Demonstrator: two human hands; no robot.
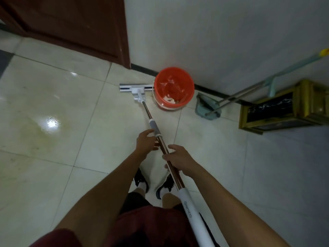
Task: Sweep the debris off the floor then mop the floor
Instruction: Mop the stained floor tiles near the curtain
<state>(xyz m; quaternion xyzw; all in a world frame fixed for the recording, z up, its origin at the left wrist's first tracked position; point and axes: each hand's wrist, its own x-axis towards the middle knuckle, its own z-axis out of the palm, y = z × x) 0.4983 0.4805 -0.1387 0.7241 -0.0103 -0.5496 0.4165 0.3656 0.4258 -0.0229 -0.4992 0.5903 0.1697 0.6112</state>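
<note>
A flat mop with a grey-white head (136,87) rests on the pale tiled floor (53,97), its right end touching a red bucket (174,75). The mop's metal handle (164,150) runs back toward me, with a grey sleeve (155,128) and a white upper section. My right hand (180,160) is wrapped over the handle below the sleeve. My left hand (146,142) sits against the handle just beside the grey sleeve, fingers spread and not closed around it. The bucket holds a clear liner with scraps of debris inside.
A teal dustpan (207,106) and a long-handled broom (277,75) lean on the white wall right of the bucket. A gold and black stool (284,108) stands further right. A brown door (71,24) is at the back left. The left tiles shine wet.
</note>
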